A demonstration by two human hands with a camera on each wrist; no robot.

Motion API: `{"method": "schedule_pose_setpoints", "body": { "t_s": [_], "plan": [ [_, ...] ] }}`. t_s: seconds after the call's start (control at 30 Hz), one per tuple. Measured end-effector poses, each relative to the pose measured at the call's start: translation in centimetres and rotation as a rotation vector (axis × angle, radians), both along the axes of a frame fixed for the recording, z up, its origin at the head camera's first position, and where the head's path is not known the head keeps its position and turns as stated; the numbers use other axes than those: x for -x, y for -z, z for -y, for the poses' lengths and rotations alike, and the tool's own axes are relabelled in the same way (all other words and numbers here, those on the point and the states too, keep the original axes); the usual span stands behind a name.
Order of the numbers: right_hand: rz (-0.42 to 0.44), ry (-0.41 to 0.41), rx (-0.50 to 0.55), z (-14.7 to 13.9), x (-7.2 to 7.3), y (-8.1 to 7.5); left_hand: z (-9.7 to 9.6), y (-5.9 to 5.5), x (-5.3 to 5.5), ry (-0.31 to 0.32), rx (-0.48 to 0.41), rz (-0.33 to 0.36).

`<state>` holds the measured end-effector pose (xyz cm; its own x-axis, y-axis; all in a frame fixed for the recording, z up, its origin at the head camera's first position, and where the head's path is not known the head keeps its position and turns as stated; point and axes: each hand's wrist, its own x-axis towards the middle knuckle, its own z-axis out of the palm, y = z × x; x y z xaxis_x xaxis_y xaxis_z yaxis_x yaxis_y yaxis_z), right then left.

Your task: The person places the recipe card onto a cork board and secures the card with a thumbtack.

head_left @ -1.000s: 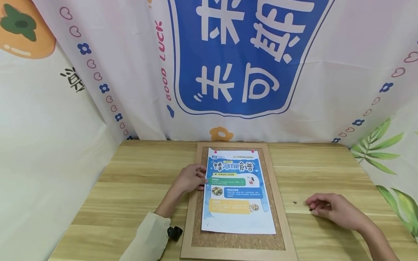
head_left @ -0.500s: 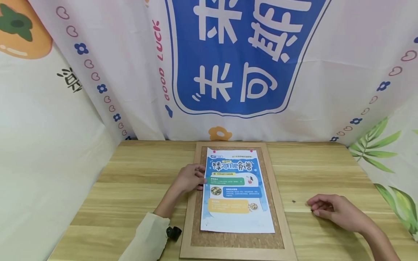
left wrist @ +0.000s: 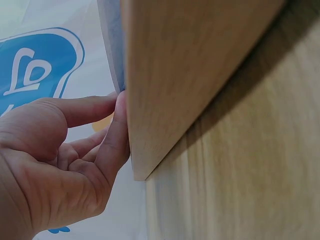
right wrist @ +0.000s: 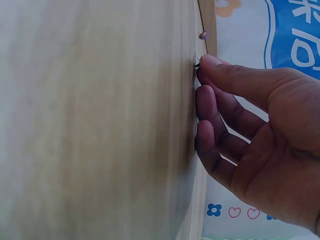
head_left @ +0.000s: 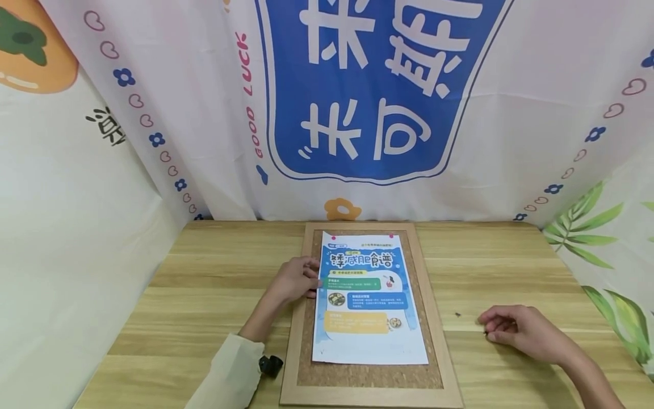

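Observation:
A printed paper poster (head_left: 370, 346) lies on a cork board (head_left: 373, 378) with a wooden frame (head_left: 373, 396). Pink pushpins (head_left: 391, 234) sit at its two top corners. My left hand (head_left: 293, 279) is at the poster's left side, pinching its edge between thumb and index finger; the left wrist view shows the fingertips right beside the board's frame (left wrist: 165, 85). Right of the board, my right hand (head_left: 526, 332) is low over the table, with a small pushpin (right wrist: 197, 63) between thumb and index fingertips. Another pushpin (right wrist: 203, 35) lies on the table just beyond those fingertips.
The wooden table (head_left: 230, 250) reaches back to a printed cloth backdrop (head_left: 219, 113), with more cloth at the left and right sides. A small black device (head_left: 271, 366) is at the left sleeve (head_left: 230, 369).
The head view has shifted slightly, so everything sits a little further left. Both hands stay almost where they were, the right one shifting only slightly at the fingertips.

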<state>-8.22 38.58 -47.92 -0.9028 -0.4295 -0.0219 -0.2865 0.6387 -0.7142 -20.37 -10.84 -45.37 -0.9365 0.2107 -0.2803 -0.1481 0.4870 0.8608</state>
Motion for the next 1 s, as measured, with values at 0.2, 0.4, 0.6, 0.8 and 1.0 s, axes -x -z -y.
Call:
{"method": "schedule_pose_setpoints", "body": {
  "t_s": [0.2, 0.4, 0.6, 0.8, 1.0],
  "plan": [
    [-0.02, -0.011, -0.016, 0.37, 0.15, 0.08, 0.1, 0.0, -0.04, -0.003, 0.001, -0.001],
    [-0.057, -0.023, -0.02, 0.57, 0.23, 0.16, 0.21, 0.08, -0.04, -0.004, 0.002, -0.001],
    [-0.092, -0.025, -0.012, 0.62, 0.19, 0.33, 0.31, 0.11, -0.02, -0.004, 0.004, -0.005],
    [-0.103, -0.019, -0.015, 0.67, 0.12, 0.29, 0.27, 0.12, 0.08, 0.005, 0.005, -0.003],
    [-0.099, -0.02, -0.033, 0.76, 0.0, 0.08, 0.16, 0.02, 0.04, 0.009, 0.001, -0.004]
  ]
}}
